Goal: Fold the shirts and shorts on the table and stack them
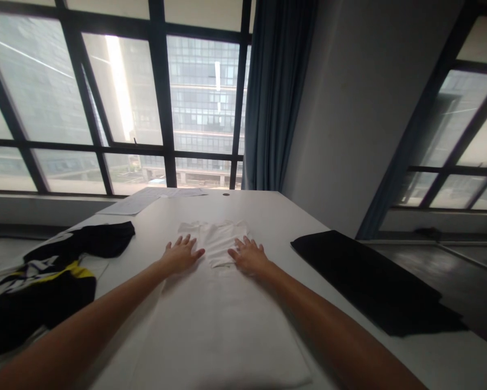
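Observation:
A white garment [222,319], perhaps a shirt, lies spread on the white table, its body toward me and its rumpled far end between my hands. My left hand [181,254] rests palm down on its far left part, fingers spread. On the far right part lies my right hand [249,255], also flat with the fingers apart. Creases run across the cloth between the two hands. Neither hand grips anything.
Black folded cloth [373,281] lies along the table's right edge. To the left is a heap of black, white and yellow clothing [56,271]. Paper sheets [131,203] lie at the far left of the table [263,208]. Windows and a blue curtain [278,97] stand behind.

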{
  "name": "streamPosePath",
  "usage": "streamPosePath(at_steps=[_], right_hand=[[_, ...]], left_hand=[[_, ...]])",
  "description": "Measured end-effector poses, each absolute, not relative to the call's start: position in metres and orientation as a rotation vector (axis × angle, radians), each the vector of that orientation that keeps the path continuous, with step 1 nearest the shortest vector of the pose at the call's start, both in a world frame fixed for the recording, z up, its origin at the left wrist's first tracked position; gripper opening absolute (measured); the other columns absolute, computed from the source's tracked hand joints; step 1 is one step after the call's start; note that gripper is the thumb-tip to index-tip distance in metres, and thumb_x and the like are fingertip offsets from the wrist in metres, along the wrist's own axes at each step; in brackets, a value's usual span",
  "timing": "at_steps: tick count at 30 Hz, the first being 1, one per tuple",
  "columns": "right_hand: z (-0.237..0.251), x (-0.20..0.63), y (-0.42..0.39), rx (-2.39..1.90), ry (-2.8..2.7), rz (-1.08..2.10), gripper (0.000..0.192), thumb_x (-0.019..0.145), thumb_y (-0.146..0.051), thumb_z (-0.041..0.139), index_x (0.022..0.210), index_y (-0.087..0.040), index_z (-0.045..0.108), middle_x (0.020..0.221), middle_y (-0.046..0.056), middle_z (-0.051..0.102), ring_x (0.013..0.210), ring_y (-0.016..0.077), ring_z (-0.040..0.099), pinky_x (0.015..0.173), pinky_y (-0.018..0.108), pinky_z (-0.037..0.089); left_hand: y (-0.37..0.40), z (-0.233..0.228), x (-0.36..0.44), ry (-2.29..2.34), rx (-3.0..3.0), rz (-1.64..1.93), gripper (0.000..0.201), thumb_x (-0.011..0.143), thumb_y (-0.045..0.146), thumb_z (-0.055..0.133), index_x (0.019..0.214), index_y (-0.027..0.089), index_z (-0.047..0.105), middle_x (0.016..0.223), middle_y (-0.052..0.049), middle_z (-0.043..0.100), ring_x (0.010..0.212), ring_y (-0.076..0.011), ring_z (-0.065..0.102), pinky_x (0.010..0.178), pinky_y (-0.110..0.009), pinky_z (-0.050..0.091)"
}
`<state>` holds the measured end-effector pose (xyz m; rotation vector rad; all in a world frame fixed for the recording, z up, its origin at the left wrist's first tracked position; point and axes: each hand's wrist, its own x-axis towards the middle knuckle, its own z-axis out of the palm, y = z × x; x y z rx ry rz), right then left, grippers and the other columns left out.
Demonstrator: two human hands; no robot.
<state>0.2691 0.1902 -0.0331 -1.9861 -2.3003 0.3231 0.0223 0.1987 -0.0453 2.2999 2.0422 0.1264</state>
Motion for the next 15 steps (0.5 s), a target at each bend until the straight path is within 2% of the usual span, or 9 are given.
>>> streamPosePath(at_steps=[3, 6, 15], right_hand=[[-0.033, 0.266, 0.168, -1.995, -2.382, 0.496, 0.08, 0.092, -0.071, 0.027, 0.157, -0.027, 0.016, 0.165, 0.01, 0.001, 0.149, 0.0365, 0.003, 0.115, 0.059, 0.007], [-0.038, 0.266, 0.17, -1.998, -2.381, 0.495, 0.08, 0.093, -0.072, 0.023, 0.158, -0.027, 0.013, 0.165, 0.009, -0.003, 0.149, 0.0351, -0.003, 0.115, 0.058, 0.002], [-0.047, 0.266, 0.225, -1.977, -2.352, 0.348, 0.077, 0.094, -0.07, 0.023, 0.157, -0.026, 0.021, 0.164, 0.009, 0.005, 0.15, 0.0331, 0.003, 0.116, 0.056, 0.001]], left_hand=[[0.176, -0.057, 0.023, 1.919, 2.29, 0.04, 0.082, 0.09, 0.072, 0.023, 0.155, 0.023, 0.027, 0.163, -0.013, 0.015, 0.149, -0.0358, 0.012, 0.114, -0.06, 0.019], [0.179, -0.072, 0.021, 1.9, 2.332, 0.124, 0.081, 0.091, 0.071, 0.02, 0.155, 0.021, 0.027, 0.163, -0.013, 0.014, 0.15, -0.0351, 0.008, 0.116, -0.056, 0.017], [0.223, -0.069, 0.03, 1.949, 2.385, 0.219, 0.074, 0.096, 0.062, 0.023, 0.152, 0.015, 0.033, 0.161, -0.017, 0.021, 0.148, -0.035, 0.016, 0.116, -0.051, 0.018]])
